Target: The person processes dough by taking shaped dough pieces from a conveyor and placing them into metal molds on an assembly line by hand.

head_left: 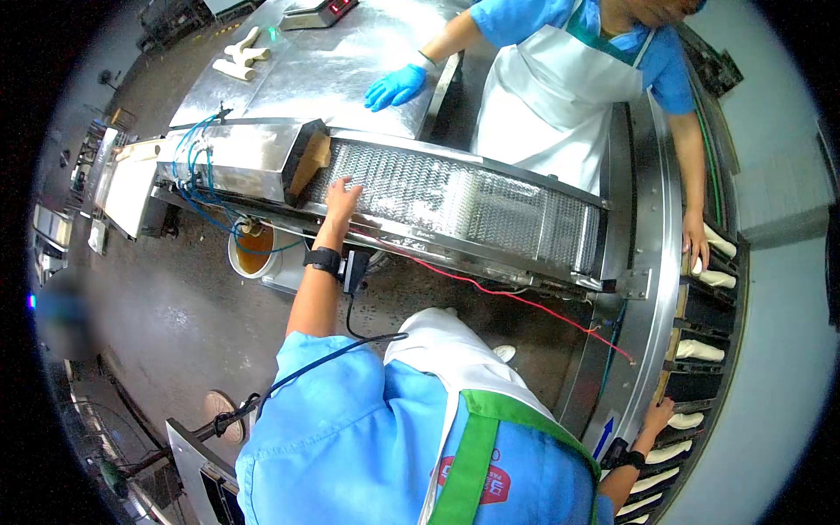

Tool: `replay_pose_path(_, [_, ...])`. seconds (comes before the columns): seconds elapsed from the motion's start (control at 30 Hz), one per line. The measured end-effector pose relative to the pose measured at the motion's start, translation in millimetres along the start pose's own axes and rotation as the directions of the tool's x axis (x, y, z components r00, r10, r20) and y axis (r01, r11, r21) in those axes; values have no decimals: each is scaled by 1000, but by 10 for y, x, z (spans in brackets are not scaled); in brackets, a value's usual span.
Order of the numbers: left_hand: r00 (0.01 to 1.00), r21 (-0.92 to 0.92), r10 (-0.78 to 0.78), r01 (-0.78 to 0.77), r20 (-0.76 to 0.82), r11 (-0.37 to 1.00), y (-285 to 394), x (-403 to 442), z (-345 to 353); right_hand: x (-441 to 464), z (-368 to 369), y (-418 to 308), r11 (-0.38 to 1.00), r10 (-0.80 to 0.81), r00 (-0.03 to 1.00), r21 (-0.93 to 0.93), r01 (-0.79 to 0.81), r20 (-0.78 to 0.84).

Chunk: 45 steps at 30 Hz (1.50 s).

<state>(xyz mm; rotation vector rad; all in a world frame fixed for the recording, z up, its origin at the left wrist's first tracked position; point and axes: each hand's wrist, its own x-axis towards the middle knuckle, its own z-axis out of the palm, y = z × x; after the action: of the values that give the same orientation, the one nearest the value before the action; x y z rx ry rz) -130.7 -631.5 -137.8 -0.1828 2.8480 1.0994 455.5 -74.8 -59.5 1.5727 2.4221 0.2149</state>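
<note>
My left hand (343,201) reaches over the near edge of the metal mesh conveyor (411,188). Its fingers are apart and nothing is in them. At the right, my right hand (658,415) is at the inner edge of a line of dark trays, beside the end of a pale dough-like piece (685,421). Its fingers are partly hidden, and whether they grip anything is unclear. More pale pieces (699,350) lie in the trays above and below it.
Across the conveyor, a co-worker's blue-gloved hand (395,87) hovers over the metal table (306,74); their bare hand (695,243) touches a piece in the trays. Pale pieces (234,69) and a scale (308,12) sit on the table. A bucket (252,252) stands below.
</note>
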Motion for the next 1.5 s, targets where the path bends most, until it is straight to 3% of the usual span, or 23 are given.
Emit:
replay_pose_path(0.2, [944, -161, -329, 329, 29, 931, -683, 801, 125, -33, -66, -68, 1000, 20, 999, 4, -20, -45])
replay_pose_path(0.27, [864, -147, -500, 487, -65, 861, -351, 759, 8, -2, -77, -76, 999, 39, 999, -21, -40, -27])
replay_pose_path(0.43, [712, -508, -697, 570, -85, 646, -505, 1173, 321, 26, -44, -18, 996, 84, 996, -16, -84, -2])
replay_pose_path(0.5, [719, -526, -685, 540, -116, 656, -377, 1171, 368, 64, 126, 71, 999, 0, 988, 46, 7, -153])
replay_pose_path(0.57, [502, -396, -830, 729, -244, 558, 23, 1085, 359, -133, -171, -157, 999, 28, 997, 47, -25, -75])
replay_pose_path(0.6, [507, -390, -828, 731, -238, 560, 43, 1118, 397, -177, -294, -262, 997, 48, 999, 53, -48, 1])
replay_pose_path(0.67, [378, -550, -900, 714, -219, 434, 43, 1175, 466, -88, -273, -236, 999, 3, 999, 37, -1, -49])
replay_pose_path(0.7, [560, -443, -799, 673, -218, 593, -53, 1153, 397, -112, -217, -208, 999, -28, 995, 33, 32, -96])
replay_pose_path(0.73, [858, -173, -491, 466, -153, 868, -211, 1111, 290, -120, -286, -256, 1000, 15, 1000, 3, -15, -17])
replay_pose_path(0.77, [995, 106, -95, 98, -30, 990, -229, 1042, 126, 51, 93, -9, 998, -59, 984, -31, 55, -166])
replay_pose_path(0.8, [978, 210, 185, -202, 98, 957, -145, 906, -76, 183, -58, -200, 996, 60, 994, 69, -54, -89])
replay_pose_path(0.83, [940, 126, 296, -319, 171, 940, 43, 770, -257, 280, 198, -87, 996, -86, 943, 3, 92, -321])
replay_pose_path(0.87, [913, -44, 338, -337, 228, 940, 341, 541, -478, 386, 140, -140, 996, -68, 965, 44, 81, -255])
replay_pose_path(0.9, [988, -735, -2, 116, 154, 668, 1205, -119, -622, 401, -75, -358, 996, -69, 960, 40, 83, -272])
replay_pose_path(0.97, [938, -655, 340, -215, 68, 724, 1423, -333, -776, 543, -341, -576, 993, -27, 949, 99, 61, -313])
replay_pose_path(1.0, [970, -569, 242, -208, -16, 796, 1757, -519, -778, 575, -227, -523, 996, 36, 948, 90, -8, -316])
replay_pose_path(1.03, [996, -723, 48, 23, 77, 690, 1971, -491, -818, 599, -340, -575, 993, 56, 949, 119, -20, -310])
replay_pose_path(1.07, [982, -717, 75, 71, 171, 693, 1476, 144, -899, 597, -452, -625, 989, 76, 949, 148, -31, -305])
replay_pose_path(1.1, [967, -613, 202, -66, 156, 788, 1747, 45, -830, 615, -441, -607, 984, 69, 936, 176, -7, -346])
replay_pose_path(1.17, [952, -761, 185, 69, 242, 645, 2328, -232, -712, 652, -449, -584, 974, 56, 920, 225, 35, -387])
replay_pose_path(1.3, [864, -789, 425, -53, 271, 612, 3687, -1073, -174, 667, -580, -526, 960, 83, 924, 279, 26, -373])
replay_pose_path(1.43, [436, -749, 674, 1, 597, 663, 5007, -1904, 631, 723, -606, -443, 954, 94, 925, 300, 22, -368])
replay_pose_path(1.5, [306, -800, 748, 92, 589, 593, 5527, -2530, 1027, 758, -648, -413, 953, 86, 932, 301, 26, -353])
